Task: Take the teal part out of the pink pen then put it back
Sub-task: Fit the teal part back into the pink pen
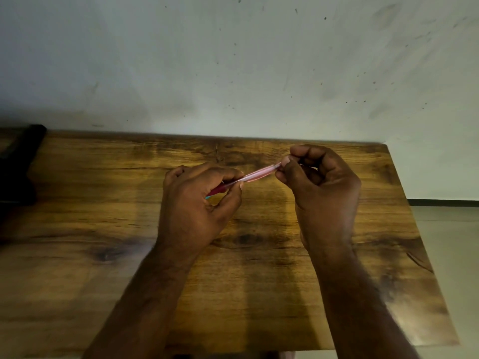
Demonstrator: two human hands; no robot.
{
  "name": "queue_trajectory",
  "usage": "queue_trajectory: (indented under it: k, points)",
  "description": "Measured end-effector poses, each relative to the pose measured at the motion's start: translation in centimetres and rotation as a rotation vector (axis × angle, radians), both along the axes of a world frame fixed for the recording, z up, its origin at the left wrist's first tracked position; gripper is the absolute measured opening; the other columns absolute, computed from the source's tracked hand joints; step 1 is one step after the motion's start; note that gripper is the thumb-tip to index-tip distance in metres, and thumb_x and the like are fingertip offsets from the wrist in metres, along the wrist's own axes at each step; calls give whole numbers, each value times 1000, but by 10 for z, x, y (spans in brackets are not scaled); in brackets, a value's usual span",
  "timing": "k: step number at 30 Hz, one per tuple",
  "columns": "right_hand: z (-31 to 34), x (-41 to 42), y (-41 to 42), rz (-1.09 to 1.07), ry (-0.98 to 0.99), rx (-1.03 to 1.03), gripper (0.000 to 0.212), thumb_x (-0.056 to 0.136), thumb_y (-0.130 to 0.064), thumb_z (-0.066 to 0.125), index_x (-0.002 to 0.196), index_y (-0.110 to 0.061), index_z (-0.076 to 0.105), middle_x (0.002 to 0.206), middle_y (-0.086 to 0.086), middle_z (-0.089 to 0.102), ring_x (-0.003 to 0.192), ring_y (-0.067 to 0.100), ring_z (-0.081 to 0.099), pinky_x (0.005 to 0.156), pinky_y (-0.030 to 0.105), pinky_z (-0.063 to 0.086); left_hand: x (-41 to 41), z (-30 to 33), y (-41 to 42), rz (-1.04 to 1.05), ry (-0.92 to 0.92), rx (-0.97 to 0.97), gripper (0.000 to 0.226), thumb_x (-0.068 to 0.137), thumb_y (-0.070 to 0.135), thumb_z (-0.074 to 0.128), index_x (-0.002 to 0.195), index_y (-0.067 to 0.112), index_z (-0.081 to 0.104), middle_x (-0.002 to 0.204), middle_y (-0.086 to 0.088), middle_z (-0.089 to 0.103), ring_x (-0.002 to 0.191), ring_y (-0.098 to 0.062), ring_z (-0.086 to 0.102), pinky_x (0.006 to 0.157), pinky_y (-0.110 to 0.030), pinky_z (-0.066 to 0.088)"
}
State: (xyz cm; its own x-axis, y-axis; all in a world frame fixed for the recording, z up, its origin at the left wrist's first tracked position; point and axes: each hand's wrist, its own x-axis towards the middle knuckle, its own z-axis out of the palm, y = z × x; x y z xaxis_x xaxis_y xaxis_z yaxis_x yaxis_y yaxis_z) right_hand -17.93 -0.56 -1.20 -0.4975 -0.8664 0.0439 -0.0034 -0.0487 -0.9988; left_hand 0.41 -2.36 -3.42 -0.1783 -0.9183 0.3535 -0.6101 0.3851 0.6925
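Observation:
A translucent pink pen [255,175] is held slanted above the wooden table [103,216], its right end higher. My left hand [197,203] grips the lower left part of the pen, where a darker red section shows. A small bit of teal [208,197] peeks out at the pen's left end, inside my left palm. My right hand [321,185] pinches the pen's upper right end between thumb and forefinger. Most of the teal part is hidden by my fingers.
A dark object [18,164] lies at the table's far left edge. A pale wall [233,60] rises behind the table. The table's right edge [414,229] borders a light floor [453,255].

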Motion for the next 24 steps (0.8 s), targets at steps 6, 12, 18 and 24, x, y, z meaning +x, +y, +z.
queue_trajectory:
  k: [6,12,18,24]
  points:
    - [0,0,0,19,51,-3,16,90,-6,78,104,-13,74,97,6,78,92,21,78,78,38,64,1,0,1,7,-15,11,22,91,31,74,111,22,80,100,17,71,90,-8,66,97,-53,48]
    - [0,-5,-1,75,-153,47,15,89,-1,77,100,-11,73,88,4,78,87,21,78,73,27,62,0,-1,0,-3,-19,-12,22,92,32,74,110,22,80,102,22,68,90,-2,62,96,-49,46]
    - [-1,-5,-1,107,-151,27,15,89,-1,77,99,-10,72,88,6,78,86,21,78,73,27,61,0,-3,0,-8,-11,-4,21,91,33,74,110,24,80,101,23,68,90,2,60,96,-41,42]
    - [-4,-1,-2,105,-295,39,28,90,-3,77,116,-7,68,100,7,77,94,23,77,76,30,61,-7,-3,3,49,54,30,21,91,32,77,111,28,79,100,19,76,92,-5,69,99,-54,47]
